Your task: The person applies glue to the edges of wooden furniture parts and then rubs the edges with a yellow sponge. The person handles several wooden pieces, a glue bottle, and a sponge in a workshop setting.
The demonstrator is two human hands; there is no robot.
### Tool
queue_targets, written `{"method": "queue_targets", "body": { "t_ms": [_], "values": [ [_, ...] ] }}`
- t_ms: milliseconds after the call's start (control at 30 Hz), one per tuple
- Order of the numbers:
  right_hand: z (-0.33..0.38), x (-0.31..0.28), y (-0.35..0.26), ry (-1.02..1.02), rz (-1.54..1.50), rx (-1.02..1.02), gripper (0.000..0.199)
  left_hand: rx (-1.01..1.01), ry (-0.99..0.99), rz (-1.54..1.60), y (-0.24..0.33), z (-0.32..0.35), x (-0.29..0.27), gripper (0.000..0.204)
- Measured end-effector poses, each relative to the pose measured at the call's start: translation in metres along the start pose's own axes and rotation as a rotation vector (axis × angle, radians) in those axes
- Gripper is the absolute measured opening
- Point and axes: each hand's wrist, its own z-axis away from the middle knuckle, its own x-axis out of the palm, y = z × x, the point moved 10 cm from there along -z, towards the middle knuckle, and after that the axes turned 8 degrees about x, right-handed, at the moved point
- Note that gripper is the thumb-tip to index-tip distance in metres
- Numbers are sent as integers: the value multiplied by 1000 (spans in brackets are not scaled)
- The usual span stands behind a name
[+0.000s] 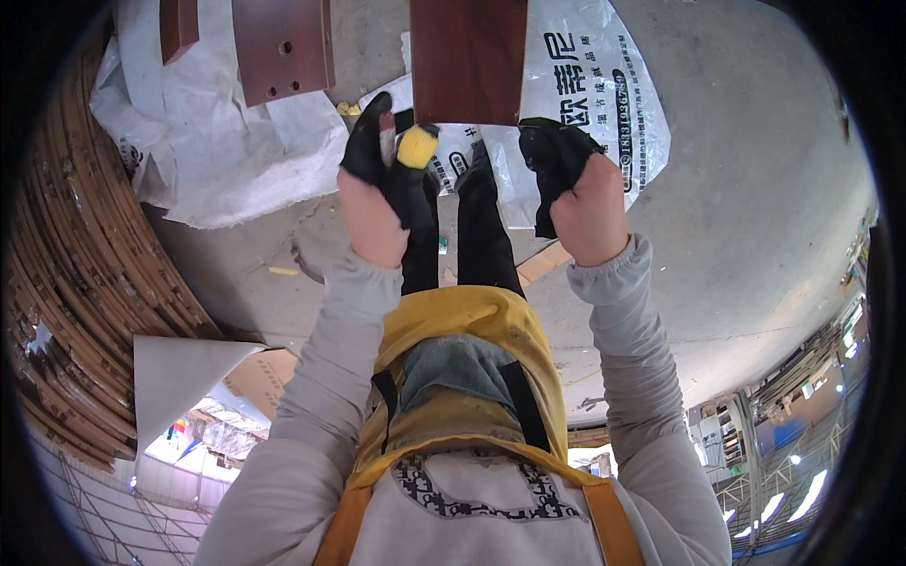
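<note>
A dark red-brown wooden board (468, 61) reaches down from the top edge in front of me, its near end between my hands. My left hand (377, 184), in a black glove with bare skin at the back and wrist, is left of that end. Its fingers are bent round a small yellow pad (417, 148) with a dark top edge; its exact kind is unclear. My right hand (571, 179), gloved in black too, is closed at the board's near right corner. Its fingertips seem to meet the corner, but whatever they hold is hidden.
More brown boards, one with round holes (283, 47), lie on white sheeting (226, 170) at the far left. A printed plastic sheet (595, 113) lies under the board. Stacked brown slats (85, 264) line the left side. A cardboard strip (545, 262) lies on the concrete floor.
</note>
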Motion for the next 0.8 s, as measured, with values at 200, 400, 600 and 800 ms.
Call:
{"method": "queue_targets", "body": {
  "t_ms": [200, 400, 600, 800],
  "values": [
    [-8, 5, -4, 9, -48, -15, 8, -44, -11, 252, -26, -12, 13, 31],
    [-11, 3, -3, 31, -71, 3, 8, -126, -4, 381, -25, -11, 21, 35],
    [-12, 7, 2, -44, -62, 102, 39, -139, 42, 406, -31, -7, 16, 37],
    [-17, 3, 5, -52, -142, 179, 36, -188, 54, 565, -34, -7, 19, 23]
  ]
}}
